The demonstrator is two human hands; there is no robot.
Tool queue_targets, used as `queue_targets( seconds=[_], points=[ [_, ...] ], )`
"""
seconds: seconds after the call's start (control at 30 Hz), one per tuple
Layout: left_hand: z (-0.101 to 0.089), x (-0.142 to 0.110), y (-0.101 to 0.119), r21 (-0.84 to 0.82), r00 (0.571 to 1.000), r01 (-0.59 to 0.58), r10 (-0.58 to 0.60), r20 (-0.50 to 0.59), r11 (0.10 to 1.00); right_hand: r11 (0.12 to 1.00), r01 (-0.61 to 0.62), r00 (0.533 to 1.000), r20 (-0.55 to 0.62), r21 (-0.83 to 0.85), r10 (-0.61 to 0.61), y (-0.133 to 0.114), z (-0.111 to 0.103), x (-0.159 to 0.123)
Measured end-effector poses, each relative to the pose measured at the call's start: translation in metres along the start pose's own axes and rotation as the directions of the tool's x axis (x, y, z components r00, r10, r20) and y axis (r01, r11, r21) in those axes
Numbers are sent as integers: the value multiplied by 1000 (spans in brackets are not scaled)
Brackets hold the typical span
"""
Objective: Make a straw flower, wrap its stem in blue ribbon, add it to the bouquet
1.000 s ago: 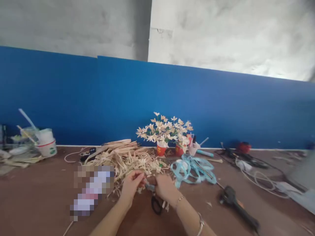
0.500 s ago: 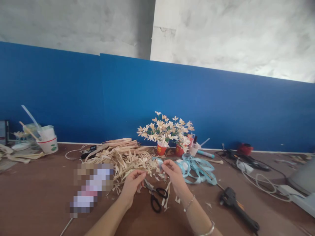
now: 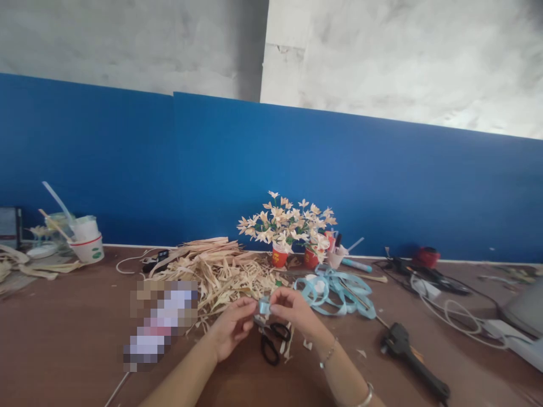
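Observation:
A short piece of light blue ribbon (image 3: pixel 263 306) is stretched between my two hands above the table. My left hand (image 3: pixel 232 329) pinches its left end between thumb and forefinger, the other fingers curled. My right hand (image 3: pixel 296 312) is closed on the ribbon's right side. Just beneath them lie black-handled scissors (image 3: pixel 271 342), their blades partly hidden. Behind my hands spreads a pile of dry straw-coloured husk strips (image 3: pixel 229 271). To the right lies a loose tangle of light blue ribbon (image 3: pixel 339 291).
Two red cups (image 3: pixel 279 258) hold pale flowers (image 3: pixel 288 220) at the back. A black glue gun (image 3: pixel 409 356) lies to the right, near white cables (image 3: pixel 458 319). A pixelated object (image 3: pixel 161 325) lies left. A white tub (image 3: pixel 88 250) stands far left against the blue partition (image 3: pixel 127 169).
My right hand has come down and left with the blue ribbon piece, and my left hand has moved slightly right to meet it. Both hands now grip the ribbon.

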State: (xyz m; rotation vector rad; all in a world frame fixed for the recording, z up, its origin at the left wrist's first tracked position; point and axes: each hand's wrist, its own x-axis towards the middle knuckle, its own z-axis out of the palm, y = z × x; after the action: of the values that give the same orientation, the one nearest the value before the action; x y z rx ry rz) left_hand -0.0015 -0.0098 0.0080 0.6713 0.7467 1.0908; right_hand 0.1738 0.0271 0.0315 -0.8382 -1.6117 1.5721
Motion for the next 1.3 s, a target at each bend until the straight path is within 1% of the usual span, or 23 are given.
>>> queue_targets(
  seconds=[0.07, 0.17, 0.27, 0.37, 0.43, 0.5, 0.6, 0.67, 0.7, 0.77, 0.8, 0.87, 0.9, 0.97, 1.17, 1.23, 1.3],
  points=[
    [0, 0, 0, -44, 1000, -1, 2, 31, 999, 999, 6, 1000, 23, -41, -5, -1, 0, -1],
    [-1, 1, 0, -20, 997, -70, 70, 11, 997, 984, 20, 1000, 3, -178, -20, -1, 1, 0],
    [-3, 4, 2, 67, 985, -156, 161, -66, 985, 946, 29, 998, -48, -324, -47, 2, -2, 2],
    [-4, 5, 5, 136, 953, -233, 254, -164, 963, 876, 51, 985, -118, -479, -122, 5, -8, 5],
    [-4, 6, 7, 170, 934, -261, 293, -206, 950, 851, 60, 977, -144, -522, -157, 6, -12, 6],
    [-3, 5, 8, 199, 926, -263, 305, -223, 944, 846, 67, 975, -145, -529, -168, 4, -13, 5],
    [-1, 4, 6, 249, 932, -243, 298, -209, 937, 862, 85, 974, -143, -500, -178, -2, -9, 4],
    [1, 2, 4, 284, 942, -227, 284, -179, 932, 909, 90, 971, -169, -406, -171, -4, -2, 4],
    [3, 2, 3, 297, 947, -223, 278, -162, 929, 941, 80, 972, -183, -328, -146, -3, 2, 5],
    [7, 0, 2, 314, 953, -225, 275, -127, 922, 990, 4, 986, -162, -143, -27, 0, 11, 6],
    [8, -1, 1, 323, 955, -231, 278, -107, 918, 996, -58, 991, -127, -65, 50, 2, 14, 6],
    [10, -2, 0, 343, 954, -252, 291, -66, 905, 984, -178, 982, -61, 25, 179, 5, 21, 6],
    [11, -1, 0, 353, 953, -263, 299, -48, 898, 976, -214, 975, -45, 41, 216, 6, 23, 6],
    [10, -1, -1, 373, 951, -277, 309, -29, 886, 972, -232, 972, -35, 48, 234, 6, 25, 4],
    [10, 0, -1, 394, 946, -272, 319, -57, 878, 982, -191, 982, -12, 13, 191, 6, 23, 4],
    [11, -1, 0, 382, 949, -256, 306, -75, 888, 979, -201, 979, -29, -7, 201, 9, 22, 5],
    [12, -2, 1, 349, 948, -248, 300, -103, 904, 976, -216, 974, -70, -10, 215, 11, 21, 7]
  ],
)
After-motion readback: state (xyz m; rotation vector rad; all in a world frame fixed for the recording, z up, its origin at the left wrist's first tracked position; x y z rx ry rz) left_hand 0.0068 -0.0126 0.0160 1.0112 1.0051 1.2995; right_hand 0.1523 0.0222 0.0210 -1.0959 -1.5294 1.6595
